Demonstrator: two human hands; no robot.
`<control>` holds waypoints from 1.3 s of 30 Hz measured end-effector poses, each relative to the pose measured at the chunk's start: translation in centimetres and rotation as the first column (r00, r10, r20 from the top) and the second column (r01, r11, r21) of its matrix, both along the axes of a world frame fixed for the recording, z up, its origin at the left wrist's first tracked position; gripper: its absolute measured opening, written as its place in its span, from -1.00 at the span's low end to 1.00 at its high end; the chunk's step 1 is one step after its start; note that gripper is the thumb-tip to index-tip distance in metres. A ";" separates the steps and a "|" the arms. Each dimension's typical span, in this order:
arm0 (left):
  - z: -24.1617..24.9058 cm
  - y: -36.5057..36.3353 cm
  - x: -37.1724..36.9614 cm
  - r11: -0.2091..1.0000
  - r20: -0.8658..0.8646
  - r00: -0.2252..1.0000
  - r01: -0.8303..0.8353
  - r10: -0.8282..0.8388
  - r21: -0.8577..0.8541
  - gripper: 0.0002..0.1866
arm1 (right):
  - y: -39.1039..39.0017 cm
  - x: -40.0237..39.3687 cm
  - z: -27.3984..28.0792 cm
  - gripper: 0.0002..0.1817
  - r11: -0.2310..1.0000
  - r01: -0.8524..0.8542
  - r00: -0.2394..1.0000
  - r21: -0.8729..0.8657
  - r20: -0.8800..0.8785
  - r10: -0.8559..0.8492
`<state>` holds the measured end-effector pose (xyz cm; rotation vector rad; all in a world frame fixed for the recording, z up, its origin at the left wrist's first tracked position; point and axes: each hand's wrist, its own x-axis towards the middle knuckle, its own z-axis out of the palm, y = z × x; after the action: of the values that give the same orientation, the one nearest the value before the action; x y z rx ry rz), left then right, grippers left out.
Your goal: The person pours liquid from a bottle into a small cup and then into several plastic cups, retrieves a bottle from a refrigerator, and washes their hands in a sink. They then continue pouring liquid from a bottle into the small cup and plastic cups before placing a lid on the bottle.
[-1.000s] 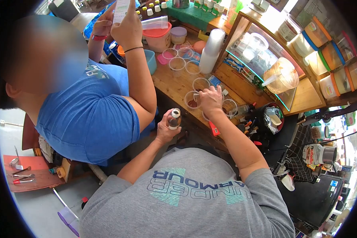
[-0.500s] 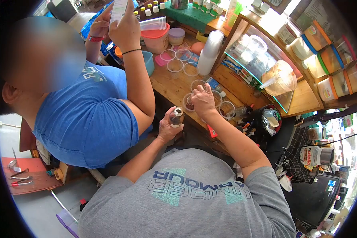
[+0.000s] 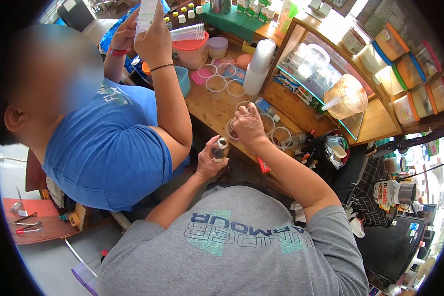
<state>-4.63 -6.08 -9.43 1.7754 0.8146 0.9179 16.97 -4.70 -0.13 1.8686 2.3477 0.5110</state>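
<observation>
My left hand [image 3: 206, 163] is wrapped around a small glass bottle [image 3: 222, 146] with dark contents. The bottle is uncapped and stands nearly upright just off the table's front edge. My right hand [image 3: 249, 123] hovers over a group of clear plastic cups [image 3: 282, 138], its fingers curled together above the cup at the left. Whatever those fingers pinch is hidden or too small to name. Dark contents show at the bottom of that left cup. A second group of clear cups [image 3: 216, 84] stands farther back on the wooden table [image 3: 202, 105].
A person in a blue shirt [image 3: 108, 153] stands close at my left, holding a phone [image 3: 146, 18]. Behind the cups are a cup stack [image 3: 259, 69], a pink tub [image 3: 190, 53] and a blue container [image 3: 181, 81]. A glass-topped wooden case [image 3: 301, 103] is at the right.
My right hand has shifted very slightly left above the cups. The bottle stays in my left hand at almost the same spot, and the cups have not visibly moved.
</observation>
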 end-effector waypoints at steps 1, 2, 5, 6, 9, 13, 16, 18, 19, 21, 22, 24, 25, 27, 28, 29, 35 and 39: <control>0.2 0.0 0.0 1.000 -0.015 1.000 0.002 -0.001 0.011 -0.07 | 0.0 0.0 -0.2 -0.84 1.000 0.002 1.000 0.002 0.000 -0.002; 0.3 -0.1 0.1 1.000 -0.014 1.000 0.003 -0.003 0.013 -0.07 | 0.0 0.0 -0.3 -0.84 1.000 -0.005 1.000 0.003 0.029 0.005; 0.2 -0.1 0.1 1.000 -0.010 1.000 0.004 -0.004 0.015 -0.07 | 0.0 0.0 -1.0 -0.83 1.000 -0.007 1.000 0.019 0.022 0.007; 0.2 -0.1 0.0 1.000 -0.022 1.000 0.002 -0.001 0.026 -0.07 | 0.0 0.1 -1.2 -0.82 1.000 -0.004 1.000 0.031 -0.012 0.004; -0.4 0.1 0.1 0.999 -0.014 1.000 0.003 -0.002 0.041 -0.07 | 0.1 0.4 -3.0 -0.81 0.999 0.004 1.000 0.051 0.001 -0.004; -0.2 -0.1 -0.1 0.999 -0.025 1.000 -0.005 0.006 0.035 -0.06 | -0.9 1.4 -3.3 -0.79 0.997 0.066 0.984 0.032 -0.167 -0.060; -0.1 0.0 -0.1 0.996 -0.045 0.999 -0.017 0.021 0.087 -0.05 | -1.9 2.0 -3.5 -0.82 0.982 0.133 0.921 0.137 -0.383 -0.071; 0.2 -0.1 -0.2 0.999 -0.060 0.998 -0.020 0.022 0.033 -0.05 | -2.2 2.3 -2.6 -0.74 0.946 0.264 0.694 0.189 -0.719 -0.050; 0.3 -0.2 -0.3 0.999 -0.045 0.999 -0.009 0.007 -0.036 -0.06 | -2.3 2.7 -0.8 -0.66 0.937 0.300 0.640 0.180 -0.766 -0.057; 0.2 0.0 -0.2 1.000 -0.026 1.000 0.003 -0.003 -0.022 -0.07 | -1.1 3.8 2.8 -0.65 0.909 0.362 0.461 0.208 -0.887 0.019; 0.1 0.1 -0.1 1.000 -0.016 1.000 0.007 -0.008 -0.016 -0.08 | -0.2 4.6 5.0 -0.63 0.882 0.421 0.254 0.211 -0.961 0.109; -0.3 0.1 0.1 1.000 -0.007 1.000 0.022 -0.022 -0.016 -0.07 | 1.6 7.4 11.2 -0.60 0.763 0.498 0.400 0.412 -0.890 0.220; -0.5 0.2 0.1 0.999 -0.003 1.000 0.027 -0.028 -0.018 -0.06 | 2.5 9.0 14.3 -0.59 0.754 0.570 0.299 0.327 -0.937 0.181; -0.3 0.4 0.3 0.998 -0.002 0.999 0.052 -0.052 -0.019 -0.05 | 3.5 11.4 21.3 -0.56 0.692 0.670 0.217 0.269 -0.962 0.165; 0.5 0.3 0.5 0.999 -0.008 0.999 0.048 -0.048 -0.015 -0.05 | 4.0 12.7 24.0 -0.54 0.641 0.705 0.245 0.304 -0.952 0.182; 1.1 0.2 0.6 0.999 -0.014 0.999 0.043 -0.043 -0.011 -0.05 | 6.0 15.8 24.1 -0.54 0.552 0.705 0.382 0.445 -0.894 0.233; 2.9 -0.1 1.1 0.997 -0.013 0.998 0.069 -0.069 0.023 -0.06 | 10.5 23.4 23.2 -0.54 0.388 0.758 0.559 0.525 -0.829 0.029; 3.1 -0.2 1.1 0.997 0.001 0.997 0.080 -0.080 -0.022 -0.05 | 10.8 23.3 22.4 -0.48 0.365 0.780 0.579 0.509 -0.808 -0.111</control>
<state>-3.49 -6.24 -6.31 1.7759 0.7448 0.8537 40.27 6.09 22.23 3.6210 1.5568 1.2477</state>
